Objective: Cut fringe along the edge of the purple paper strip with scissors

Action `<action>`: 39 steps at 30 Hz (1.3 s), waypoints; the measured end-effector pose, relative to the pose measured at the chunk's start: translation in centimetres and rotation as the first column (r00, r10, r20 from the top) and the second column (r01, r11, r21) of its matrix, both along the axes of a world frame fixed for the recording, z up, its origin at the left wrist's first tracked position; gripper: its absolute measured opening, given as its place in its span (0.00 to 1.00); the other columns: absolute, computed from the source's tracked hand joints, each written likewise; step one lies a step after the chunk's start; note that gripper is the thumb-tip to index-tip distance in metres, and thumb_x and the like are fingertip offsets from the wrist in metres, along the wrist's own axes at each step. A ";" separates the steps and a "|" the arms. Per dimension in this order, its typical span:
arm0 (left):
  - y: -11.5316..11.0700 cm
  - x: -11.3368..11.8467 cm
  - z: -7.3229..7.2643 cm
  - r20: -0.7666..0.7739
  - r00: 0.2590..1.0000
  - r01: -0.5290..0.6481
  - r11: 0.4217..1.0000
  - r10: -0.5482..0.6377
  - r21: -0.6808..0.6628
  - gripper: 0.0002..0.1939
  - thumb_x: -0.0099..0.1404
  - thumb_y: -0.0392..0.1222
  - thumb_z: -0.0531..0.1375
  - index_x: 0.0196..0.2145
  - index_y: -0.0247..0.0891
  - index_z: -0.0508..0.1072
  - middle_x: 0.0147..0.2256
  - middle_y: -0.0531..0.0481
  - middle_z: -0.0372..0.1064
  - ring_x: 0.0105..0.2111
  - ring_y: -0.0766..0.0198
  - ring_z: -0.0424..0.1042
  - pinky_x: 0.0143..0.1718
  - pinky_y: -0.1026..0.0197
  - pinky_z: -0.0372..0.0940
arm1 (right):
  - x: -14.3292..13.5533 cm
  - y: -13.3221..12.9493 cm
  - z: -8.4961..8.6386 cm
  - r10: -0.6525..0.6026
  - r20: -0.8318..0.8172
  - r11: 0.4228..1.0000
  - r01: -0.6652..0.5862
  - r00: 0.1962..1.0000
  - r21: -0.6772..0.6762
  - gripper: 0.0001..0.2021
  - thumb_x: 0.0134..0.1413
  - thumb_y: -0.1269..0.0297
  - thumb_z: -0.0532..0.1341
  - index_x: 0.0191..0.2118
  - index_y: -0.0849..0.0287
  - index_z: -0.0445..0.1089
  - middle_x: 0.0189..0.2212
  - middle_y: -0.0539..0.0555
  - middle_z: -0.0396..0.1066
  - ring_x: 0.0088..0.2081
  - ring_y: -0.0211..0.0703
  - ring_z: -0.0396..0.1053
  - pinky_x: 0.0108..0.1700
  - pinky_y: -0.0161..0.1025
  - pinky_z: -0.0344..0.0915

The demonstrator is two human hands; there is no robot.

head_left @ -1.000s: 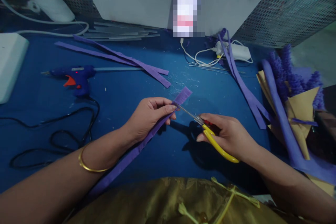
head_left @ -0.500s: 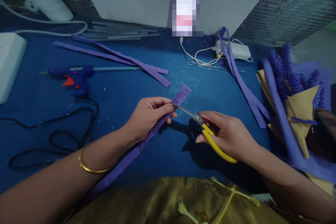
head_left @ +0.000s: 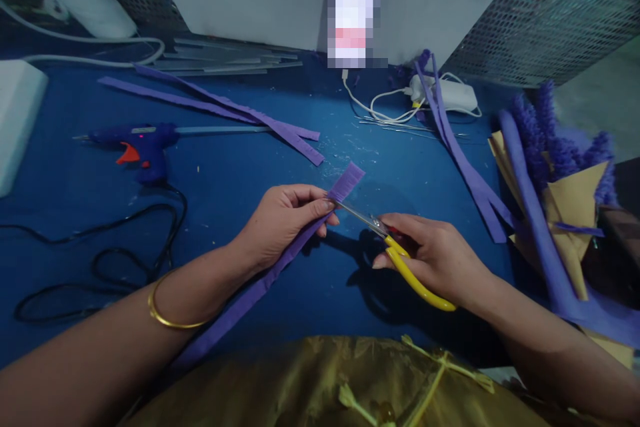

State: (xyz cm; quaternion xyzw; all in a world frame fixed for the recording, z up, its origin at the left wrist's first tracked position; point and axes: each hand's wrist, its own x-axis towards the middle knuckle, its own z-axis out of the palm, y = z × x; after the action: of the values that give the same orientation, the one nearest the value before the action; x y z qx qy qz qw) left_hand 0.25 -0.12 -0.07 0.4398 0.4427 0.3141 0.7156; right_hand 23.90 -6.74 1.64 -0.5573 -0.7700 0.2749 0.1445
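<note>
Near the middle of the view, my left hand is closed on a long purple strip, pinching it between thumb and fingers close to its upper end. The rest of the strip runs down under my left forearm. My right hand grips yellow-handled scissors. Their metal blades point up and left and meet the strip's edge at my left thumb. The blades look nearly closed, and their tips are hidden by the strip and fingers.
A blue glue gun with a black cord lies at left, below loose purple strips. Clear sticks lie behind. At right are more purple strips, a white device with cable, and a wrapped purple bouquet.
Both hands, the strip and the scissors keep almost the same place. The view has shifted very slightly.
</note>
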 end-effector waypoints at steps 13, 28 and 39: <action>0.0 -0.1 0.1 0.037 0.999 0.013 1.000 -0.012 -0.017 0.08 0.58 0.43 0.67 0.29 0.35 0.77 0.25 0.51 0.75 0.20 0.72 0.68 0.24 0.68 0.64 | -0.2 0.0 0.1 -0.001 0.010 0.999 0.000 1.000 0.046 0.25 0.54 0.40 0.61 0.45 0.59 0.74 0.29 0.53 0.75 0.26 0.37 0.67 0.29 0.34 0.62; 0.6 -0.6 0.3 0.090 0.992 0.106 0.985 -0.094 -0.137 0.08 0.56 0.43 0.67 0.27 0.35 0.77 0.21 0.52 0.70 0.19 0.72 0.66 0.22 0.71 0.62 | -0.2 0.0 0.5 0.025 -0.017 1.000 -0.025 1.000 0.008 0.22 0.55 0.43 0.61 0.43 0.58 0.75 0.27 0.51 0.74 0.25 0.36 0.67 0.28 0.34 0.61; 0.2 -0.2 0.0 0.010 0.999 0.035 0.999 -0.034 -0.029 0.09 0.56 0.44 0.69 0.30 0.35 0.78 0.24 0.52 0.73 0.20 0.72 0.67 0.23 0.69 0.63 | -0.2 0.1 -0.1 -0.006 0.007 1.000 0.006 1.000 0.024 0.25 0.55 0.41 0.61 0.46 0.58 0.74 0.30 0.53 0.75 0.27 0.37 0.68 0.30 0.34 0.62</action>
State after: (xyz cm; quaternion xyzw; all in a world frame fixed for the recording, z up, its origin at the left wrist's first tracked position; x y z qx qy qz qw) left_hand 0.00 0.10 -0.07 0.4353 0.4362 0.2972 0.7293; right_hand 23.74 -6.66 1.51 -0.5588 -0.7721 0.2633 0.1492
